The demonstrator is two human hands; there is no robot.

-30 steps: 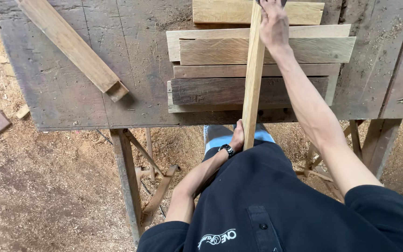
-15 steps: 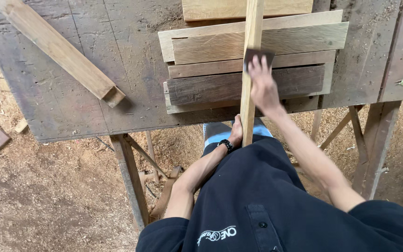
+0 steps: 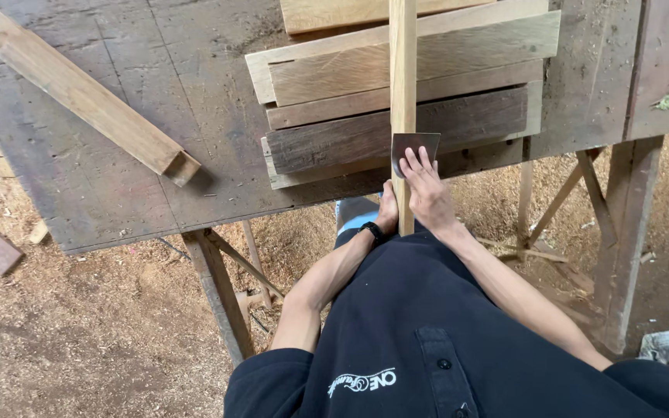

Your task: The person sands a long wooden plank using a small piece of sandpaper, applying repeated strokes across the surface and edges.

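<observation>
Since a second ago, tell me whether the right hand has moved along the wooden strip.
Yes. The right hand, pressing a flat scraper, has come down the wooden strip toward the body, from beyond the stacked boards to their near edge.

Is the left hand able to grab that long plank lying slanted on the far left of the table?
Probably yes. The left hand is busy holding the near end of the thin strip, so it would have to let go first. The bare table between it and the slanted plank has nothing in the way.

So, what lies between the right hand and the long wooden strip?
In the head view, a thin dark scraper sheet lies under the right hand, pressed on the long wooden strip.
</observation>
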